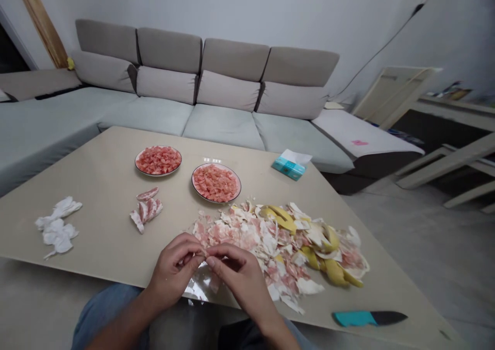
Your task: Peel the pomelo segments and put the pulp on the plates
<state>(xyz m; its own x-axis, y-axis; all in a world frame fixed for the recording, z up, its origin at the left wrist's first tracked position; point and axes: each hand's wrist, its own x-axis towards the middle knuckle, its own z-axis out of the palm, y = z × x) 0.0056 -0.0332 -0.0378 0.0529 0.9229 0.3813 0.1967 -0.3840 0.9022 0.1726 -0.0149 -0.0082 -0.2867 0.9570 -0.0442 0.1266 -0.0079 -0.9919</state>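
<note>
My left hand (172,271) and my right hand (240,275) meet fingertip to fingertip over the table's near edge. Both are closed in a pinch on a small pale pink piece of pomelo (204,253), mostly hidden by the fingers. Just beyond and to the right spreads a heap of pomelo peel and membrane scraps (266,239), with thick yellow rind (334,272) at its right side. Several unpeeled pomelo segments (146,210) lie to the left. Behind them, a plate (158,175) and a second plate (216,201) each hold a mound of pink pomelo flesh.
A knife (369,318) with a turquoise handle lies near the table's front right edge. Crumpled white tissues (59,226) are at the left. A blue tissue box (289,167) sits at the back right of the table (100,169). A grey sofa (220,126) stands behind.
</note>
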